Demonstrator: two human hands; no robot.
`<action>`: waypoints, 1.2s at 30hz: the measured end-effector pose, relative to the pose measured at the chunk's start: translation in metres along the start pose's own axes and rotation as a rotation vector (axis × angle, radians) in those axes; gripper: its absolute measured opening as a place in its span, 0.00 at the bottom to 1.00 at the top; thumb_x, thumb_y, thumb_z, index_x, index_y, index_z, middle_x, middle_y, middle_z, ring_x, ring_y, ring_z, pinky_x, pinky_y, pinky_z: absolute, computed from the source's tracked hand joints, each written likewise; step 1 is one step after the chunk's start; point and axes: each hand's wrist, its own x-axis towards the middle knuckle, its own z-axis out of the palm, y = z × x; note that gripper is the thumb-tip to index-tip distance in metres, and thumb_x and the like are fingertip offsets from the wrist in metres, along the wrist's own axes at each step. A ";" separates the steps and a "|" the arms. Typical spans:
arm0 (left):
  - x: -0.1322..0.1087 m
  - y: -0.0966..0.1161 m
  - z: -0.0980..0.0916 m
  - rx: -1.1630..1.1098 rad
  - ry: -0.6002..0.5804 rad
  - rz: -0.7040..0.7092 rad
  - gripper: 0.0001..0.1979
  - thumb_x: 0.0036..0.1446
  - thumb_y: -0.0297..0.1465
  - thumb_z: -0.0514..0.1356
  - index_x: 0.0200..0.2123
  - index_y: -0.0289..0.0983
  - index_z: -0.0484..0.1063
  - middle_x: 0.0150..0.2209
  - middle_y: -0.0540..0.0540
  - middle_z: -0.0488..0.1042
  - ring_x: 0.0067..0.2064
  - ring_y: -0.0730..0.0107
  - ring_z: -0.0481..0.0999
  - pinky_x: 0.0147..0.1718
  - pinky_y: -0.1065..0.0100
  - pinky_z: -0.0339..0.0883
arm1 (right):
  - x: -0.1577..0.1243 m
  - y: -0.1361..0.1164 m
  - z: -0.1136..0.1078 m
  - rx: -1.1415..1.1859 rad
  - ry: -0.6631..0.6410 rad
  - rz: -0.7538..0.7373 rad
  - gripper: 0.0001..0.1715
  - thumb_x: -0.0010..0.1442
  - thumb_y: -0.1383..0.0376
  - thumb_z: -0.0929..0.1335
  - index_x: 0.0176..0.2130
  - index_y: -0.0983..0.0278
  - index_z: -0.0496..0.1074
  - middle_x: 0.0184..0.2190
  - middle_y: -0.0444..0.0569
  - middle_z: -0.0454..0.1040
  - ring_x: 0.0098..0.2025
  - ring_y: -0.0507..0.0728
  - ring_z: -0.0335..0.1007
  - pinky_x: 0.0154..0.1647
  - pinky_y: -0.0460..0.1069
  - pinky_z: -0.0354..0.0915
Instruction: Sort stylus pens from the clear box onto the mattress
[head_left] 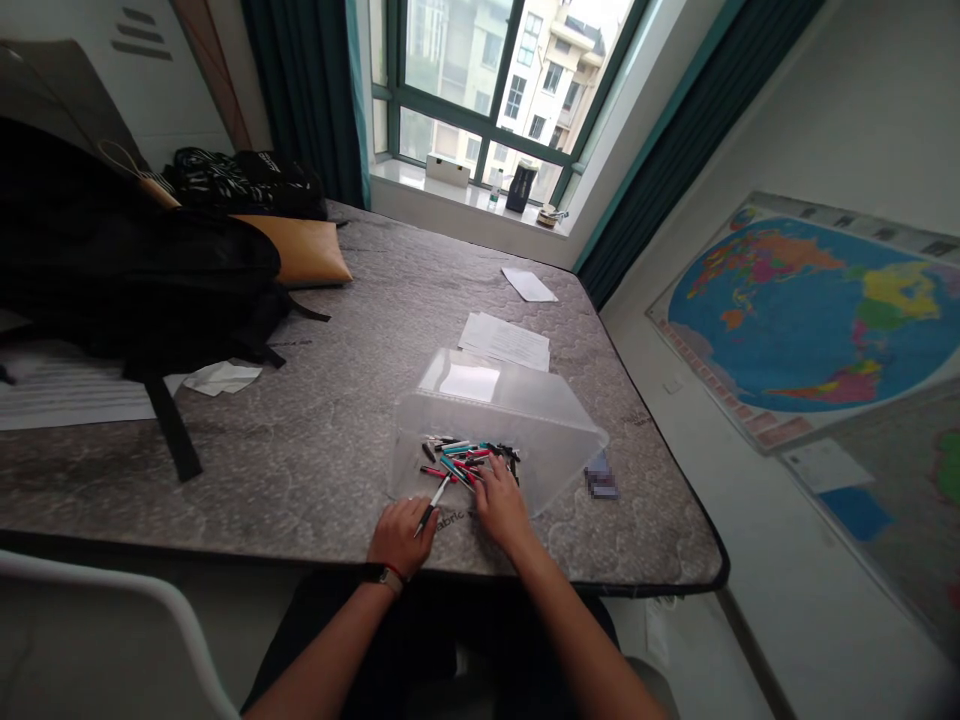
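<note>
My left hand [403, 535] is closed round a black-and-white pen [433, 508] just in front of a clear plastic box [559, 455]. The pen slants up toward the box, its dark end near my thumb. Inside the box lies a loose heap of pens [459, 460] in red, teal, black and white. My right hand [502, 503] reaches into the heap, fingers stretched out and touching the pens. Its fingertips are partly lost among them, and I make out nothing gripped there.
The box stands on a grey quilted mattress surface [322, 440]. Paper sheets [506, 340] lie behind it, and a small blurred card-like item [601, 477] sits to its right. A black backpack [142, 260] and a tan pouch [307, 250] occupy the left. A white chair [161, 600] is at lower left.
</note>
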 end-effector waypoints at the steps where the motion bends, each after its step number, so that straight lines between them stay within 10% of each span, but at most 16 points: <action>1: 0.000 0.000 0.001 0.001 0.001 -0.001 0.13 0.65 0.37 0.50 0.40 0.38 0.73 0.33 0.44 0.76 0.37 0.60 0.73 0.36 0.61 0.60 | -0.007 0.003 -0.005 0.003 -0.002 -0.004 0.23 0.66 0.63 0.59 0.56 0.64 0.69 0.64 0.54 0.60 0.67 0.61 0.49 0.67 0.58 0.49; 13: 0.001 0.002 -0.003 -0.006 -0.009 -0.019 0.13 0.65 0.36 0.50 0.39 0.38 0.73 0.34 0.43 0.76 0.37 0.60 0.73 0.36 0.61 0.60 | -0.054 0.012 -0.025 0.032 -0.016 0.133 0.20 0.66 0.64 0.58 0.48 0.62 0.75 0.47 0.53 0.76 0.49 0.57 0.73 0.54 0.48 0.63; 20: 0.001 0.001 -0.002 0.002 -0.019 -0.014 0.14 0.65 0.36 0.49 0.38 0.38 0.73 0.33 0.44 0.76 0.36 0.61 0.72 0.36 0.61 0.59 | -0.035 0.017 -0.010 -0.107 -0.085 0.256 0.27 0.63 0.59 0.62 0.59 0.65 0.67 0.62 0.56 0.63 0.61 0.61 0.62 0.59 0.53 0.59; 30: 0.002 0.002 -0.005 -0.003 -0.015 -0.016 0.14 0.65 0.36 0.49 0.38 0.39 0.73 0.33 0.44 0.75 0.36 0.61 0.72 0.36 0.62 0.59 | -0.040 0.029 -0.013 0.004 0.035 0.151 0.24 0.65 0.64 0.59 0.58 0.65 0.66 0.63 0.54 0.61 0.62 0.58 0.60 0.62 0.50 0.57; 36: 0.001 0.002 -0.004 -0.001 -0.016 -0.014 0.14 0.65 0.36 0.49 0.38 0.38 0.73 0.33 0.44 0.76 0.36 0.61 0.72 0.36 0.61 0.59 | -0.030 0.016 -0.029 0.025 -0.097 -0.061 0.14 0.66 0.63 0.61 0.44 0.60 0.74 0.43 0.49 0.73 0.42 0.54 0.72 0.46 0.46 0.65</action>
